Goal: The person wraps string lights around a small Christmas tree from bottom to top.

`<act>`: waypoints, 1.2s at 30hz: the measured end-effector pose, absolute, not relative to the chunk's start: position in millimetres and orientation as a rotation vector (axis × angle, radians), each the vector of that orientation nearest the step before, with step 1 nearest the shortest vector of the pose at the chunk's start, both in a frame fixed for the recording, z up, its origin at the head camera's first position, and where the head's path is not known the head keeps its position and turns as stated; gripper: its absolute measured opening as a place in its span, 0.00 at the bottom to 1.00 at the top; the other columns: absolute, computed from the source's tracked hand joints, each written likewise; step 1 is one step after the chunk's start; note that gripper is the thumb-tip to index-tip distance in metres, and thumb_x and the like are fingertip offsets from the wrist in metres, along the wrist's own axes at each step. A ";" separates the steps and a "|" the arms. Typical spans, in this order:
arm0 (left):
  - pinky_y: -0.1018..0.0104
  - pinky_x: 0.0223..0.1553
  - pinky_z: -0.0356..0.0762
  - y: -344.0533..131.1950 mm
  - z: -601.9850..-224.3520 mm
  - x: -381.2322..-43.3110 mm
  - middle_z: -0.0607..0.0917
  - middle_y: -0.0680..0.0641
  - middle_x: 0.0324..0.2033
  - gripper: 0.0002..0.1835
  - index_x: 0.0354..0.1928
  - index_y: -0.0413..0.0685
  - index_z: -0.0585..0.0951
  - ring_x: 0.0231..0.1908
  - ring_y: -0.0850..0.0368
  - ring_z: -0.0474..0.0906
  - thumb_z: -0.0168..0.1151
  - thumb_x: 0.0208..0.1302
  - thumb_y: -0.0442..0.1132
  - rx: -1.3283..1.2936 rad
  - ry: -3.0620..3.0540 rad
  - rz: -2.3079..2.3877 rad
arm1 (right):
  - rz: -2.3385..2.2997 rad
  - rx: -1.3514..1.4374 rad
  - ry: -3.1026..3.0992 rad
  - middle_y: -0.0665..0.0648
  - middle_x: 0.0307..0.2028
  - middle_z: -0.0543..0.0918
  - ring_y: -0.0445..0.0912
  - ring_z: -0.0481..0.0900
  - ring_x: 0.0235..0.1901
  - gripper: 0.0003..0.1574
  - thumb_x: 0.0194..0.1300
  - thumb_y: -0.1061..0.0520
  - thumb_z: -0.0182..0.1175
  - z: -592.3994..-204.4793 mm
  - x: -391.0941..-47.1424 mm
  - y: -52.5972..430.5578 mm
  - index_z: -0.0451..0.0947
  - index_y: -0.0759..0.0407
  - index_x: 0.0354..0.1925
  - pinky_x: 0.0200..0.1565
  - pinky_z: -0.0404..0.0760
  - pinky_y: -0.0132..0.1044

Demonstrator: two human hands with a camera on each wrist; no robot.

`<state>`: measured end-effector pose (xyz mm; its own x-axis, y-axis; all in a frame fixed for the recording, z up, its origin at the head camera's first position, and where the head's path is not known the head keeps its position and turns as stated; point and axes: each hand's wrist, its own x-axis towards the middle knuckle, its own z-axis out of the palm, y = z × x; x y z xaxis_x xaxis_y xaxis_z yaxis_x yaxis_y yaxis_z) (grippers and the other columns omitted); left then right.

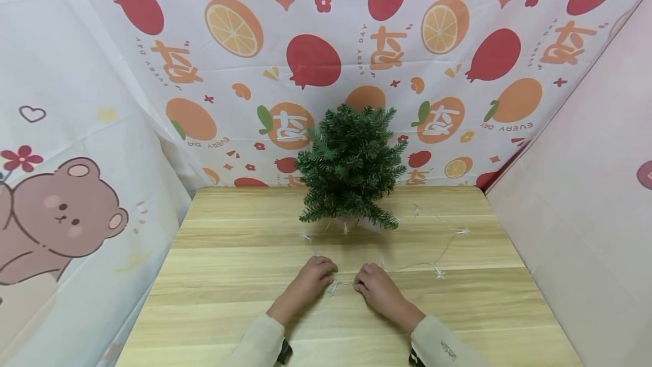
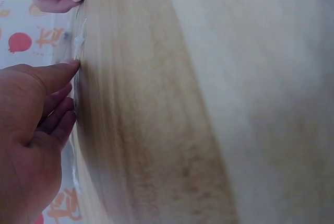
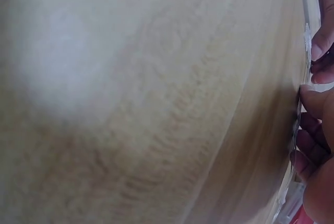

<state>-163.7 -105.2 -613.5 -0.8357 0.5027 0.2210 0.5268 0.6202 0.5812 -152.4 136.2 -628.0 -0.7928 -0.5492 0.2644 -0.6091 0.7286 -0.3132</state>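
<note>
Gripping with thumb and fingertips, the right hand (image 1: 378, 285) holds the thin wire of a string of lights (image 1: 346, 284), and from where I stand the left hand (image 1: 312, 276) pinches the same wire near it. A short stretch runs between the two over the table (image 1: 219, 287), with a star-shaped light (image 1: 333, 289) right by the left thumb. Off to the right, more of the string loops across the wood, small clear stars along it, back toward a bushy green tree (image 1: 351, 163); other stars lie near its foot. Cream sleeves (image 1: 258, 341) cover both arms. Behind the table hangs a white cloth (image 1: 275, 81) printed with fruit; left, another cloth (image 1: 127, 310) shows a brown bear (image 1: 61, 214).
</note>
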 end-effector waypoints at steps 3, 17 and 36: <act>0.54 0.56 0.78 -104.7 -614.4 -164.0 0.85 0.45 0.46 0.11 0.48 0.42 0.85 0.50 0.49 0.78 0.67 0.64 0.31 -0.913 -2.767 -0.996 | 0.546 0.926 -2.758 0.41 0.30 0.74 0.36 0.68 0.33 0.08 0.67 0.52 0.67 -629.1 -151.2 136.5 0.79 0.46 0.31 0.39 0.74 0.31; 0.59 0.52 0.79 -111.0 -617.1 -165.3 0.86 0.50 0.40 0.08 0.44 0.45 0.86 0.45 0.55 0.78 0.67 0.64 0.34 -0.917 -2.788 -0.901 | 0.716 0.646 -2.908 0.41 0.27 0.73 0.34 0.68 0.26 0.10 0.73 0.56 0.60 -601.8 -143.4 136.3 0.71 0.47 0.33 0.30 0.74 0.30; 0.59 0.48 0.79 -141.4 -614.5 -170.5 0.87 0.56 0.32 0.03 0.34 0.52 0.88 0.39 0.59 0.76 0.73 0.59 0.37 -0.832 -2.765 -0.785 | 0.746 0.563 -2.920 0.41 0.27 0.76 0.34 0.69 0.24 0.08 0.71 0.57 0.62 -578.2 -144.0 148.6 0.74 0.50 0.34 0.27 0.71 0.29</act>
